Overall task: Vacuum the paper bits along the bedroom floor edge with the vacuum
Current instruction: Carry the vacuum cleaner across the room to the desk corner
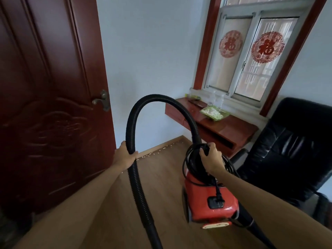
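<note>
Window decals [267, 47] read 福; L hand [125, 157] fingers grip hose [154, 98], R hand [212, 159] fingers grip vacuum [206, 200] at cord-wrapped top.

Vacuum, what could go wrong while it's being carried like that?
The cord is coiled loosely under the right hand, its plug dangling; a loop may slip and snag. The red vacuum hangs close to the black chair and might bump it. The hose, gripped by the left hand, could swing.
</note>
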Demonstrator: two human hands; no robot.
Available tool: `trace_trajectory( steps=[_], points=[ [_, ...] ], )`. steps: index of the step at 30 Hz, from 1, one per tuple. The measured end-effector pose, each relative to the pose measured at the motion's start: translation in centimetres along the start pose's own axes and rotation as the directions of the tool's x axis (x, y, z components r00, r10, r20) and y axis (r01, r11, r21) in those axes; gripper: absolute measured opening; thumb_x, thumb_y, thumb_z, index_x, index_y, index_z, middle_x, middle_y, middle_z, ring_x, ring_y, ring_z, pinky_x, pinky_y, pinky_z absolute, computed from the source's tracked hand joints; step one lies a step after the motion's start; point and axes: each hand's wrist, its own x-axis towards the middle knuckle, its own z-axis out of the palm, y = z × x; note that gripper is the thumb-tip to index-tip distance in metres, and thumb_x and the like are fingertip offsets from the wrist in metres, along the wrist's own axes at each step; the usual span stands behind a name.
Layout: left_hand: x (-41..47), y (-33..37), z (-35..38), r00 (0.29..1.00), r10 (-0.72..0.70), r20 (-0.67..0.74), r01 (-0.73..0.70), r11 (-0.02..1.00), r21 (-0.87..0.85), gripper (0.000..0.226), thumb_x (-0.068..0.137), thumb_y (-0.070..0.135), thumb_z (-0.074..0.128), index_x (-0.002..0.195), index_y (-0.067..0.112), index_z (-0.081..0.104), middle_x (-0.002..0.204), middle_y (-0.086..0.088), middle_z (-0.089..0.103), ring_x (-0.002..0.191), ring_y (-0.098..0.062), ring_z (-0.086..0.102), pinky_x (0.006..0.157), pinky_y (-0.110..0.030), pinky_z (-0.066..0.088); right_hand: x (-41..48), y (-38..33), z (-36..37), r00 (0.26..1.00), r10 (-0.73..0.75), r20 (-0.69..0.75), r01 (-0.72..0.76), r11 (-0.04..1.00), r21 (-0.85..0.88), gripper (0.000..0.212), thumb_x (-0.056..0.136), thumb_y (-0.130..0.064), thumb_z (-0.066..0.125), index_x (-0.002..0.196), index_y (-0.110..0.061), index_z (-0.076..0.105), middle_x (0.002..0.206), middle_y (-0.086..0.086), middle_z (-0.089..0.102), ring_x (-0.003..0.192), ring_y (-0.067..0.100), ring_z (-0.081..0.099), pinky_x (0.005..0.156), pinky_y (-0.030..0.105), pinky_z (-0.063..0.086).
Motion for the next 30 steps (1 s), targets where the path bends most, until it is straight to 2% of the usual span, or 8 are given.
trace_trajectory(
  steps=[4, 9, 13, 17, 21, 23, 27, 30],
  points=[
    [2.1, -1.1, 1.0, 0.998, -0.053, -0.022, 0.054, 0.998, 0.023, 0.041, 0.087, 0.018, 0.071, 0.123, 0.009, 0.054, 0.114, -0.012, 0.064, 0.105, -0.029, 0.063, 0.092, -0.041, 0.053, 3.3, 0.5, 2.3, 0.999, -0.016, 0.045, 0.015, 1.0, 0.025, 0.034, 0.099, -0.04, 0.051, 0.122, -0.016, 0.043, 0.08, -0.003, 0.043, 0.07, 0.026, 0.061, 0.063, 0.05, 0.06],
    [5.4, -3.3, 2.1, 0.995, -0.093, -0.029, 0.094, 0.995, 0.046, 0.045, 0.087, 0.02, 0.071, 0.127, 0.01, 0.053, 0.115, -0.01, 0.064, 0.108, -0.03, 0.061, 0.093, -0.039, 0.052, 7.5, 0.8, 6.3, 0.996, -0.023, 0.087, 0.02, 0.999, 0.036, 0.039, 0.099, -0.04, 0.051, 0.128, -0.014, 0.042, 0.085, -0.003, 0.042, 0.071, 0.021, 0.058, 0.065, 0.044, 0.06],
    [8.9, -5.3, 2.9, 0.99, -0.132, -0.039, 0.134, 0.99, 0.035, 0.046, 0.086, 0.021, 0.071, 0.127, 0.011, 0.052, 0.117, -0.012, 0.064, 0.108, -0.031, 0.061, 0.093, -0.04, 0.052, 10.7, 0.7, 10.2, 0.994, -0.043, 0.1, 0.04, 0.999, 0.031, 0.039, 0.1, -0.038, 0.051, 0.127, -0.011, 0.043, 0.104, 0.015, 0.055, 0.066, 0.005, 0.042, 0.051, 0.026, 0.043],
    [12.1, -7.4, 3.9, 0.984, -0.169, -0.059, 0.17, 0.985, 0.017, 0.053, 0.087, 0.024, 0.071, 0.133, 0.011, 0.049, 0.121, -0.012, 0.062, 0.111, -0.033, 0.06, 0.094, -0.039, 0.051, 13.0, 0.5, 13.7, 0.987, -0.084, 0.133, 0.081, 0.996, 0.025, 0.032, 0.101, -0.035, 0.051, 0.123, -0.013, 0.044, 0.091, 0.005, 0.05, 0.065, 0.001, 0.038, 0.046, 0.015, 0.03],
    [13.7, -9.4, 5.3, 0.976, -0.209, -0.066, 0.211, 0.977, 0.022, 0.054, 0.089, 0.025, 0.069, 0.135, 0.011, 0.045, 0.124, -0.015, 0.061, 0.112, -0.035, 0.059, 0.096, -0.045, 0.051, 14.5, 0.9, 16.7, 0.981, -0.079, 0.176, 0.074, 0.997, 0.037, 0.029, 0.101, -0.034, 0.05, 0.123, -0.016, 0.043, 0.091, 0.004, 0.052, 0.064, 0.002, 0.045, 0.044, 0.013, 0.032],
    [14.2, -10.7, 6.1, 0.973, -0.224, -0.064, 0.225, 0.974, 0.02, 0.051, 0.089, 0.024, 0.068, 0.133, 0.01, 0.046, 0.122, -0.015, 0.062, 0.11, -0.035, 0.06, 0.094, -0.045, 0.053, 14.9, 1.2, 18.0, 0.978, -0.076, 0.192, 0.067, 0.996, 0.052, 0.029, 0.101, -0.034, 0.051, 0.123, -0.017, 0.043, 0.084, -0.004, 0.046, 0.064, 0.004, 0.048, 0.044, 0.014, 0.035],
    [14.3, -13.4, 8.0, 0.962, -0.266, -0.065, 0.268, 0.963, 0.029, 0.051, 0.091, 0.022, 0.067, 0.135, 0.009, 0.044, 0.122, -0.014, 0.061, 0.108, -0.033, 0.061, 0.085, -0.035, 0.052, 15.6, 2.6, 20.8, 0.963, -0.08, 0.258, 0.07, 0.996, 0.047, 0.018, 0.101, -0.033, 0.051, 0.111, -0.021, 0.044, 0.079, -0.009, 0.049, 0.064, 0.015, 0.059, 0.05, 0.031, 0.052],
    [13.7, -15.4, 9.7, 0.951, -0.305, -0.052, 0.306, 0.952, 0.009, 0.056, 0.092, 0.019, 0.066, 0.14, 0.007, 0.041, 0.126, -0.014, 0.06, 0.11, -0.032, 0.06, 0.09, -0.037, 0.051, 16.1, 4.2, 22.8, 0.951, -0.083, 0.299, 0.074, 0.996, 0.04, 0.022, 0.101, -0.032, 0.051, 0.113, -0.014, 0.051, 0.081, -0.007, 0.056, 0.068, 0.014, 0.06, 0.056, 0.03, 0.05]
  ],
)
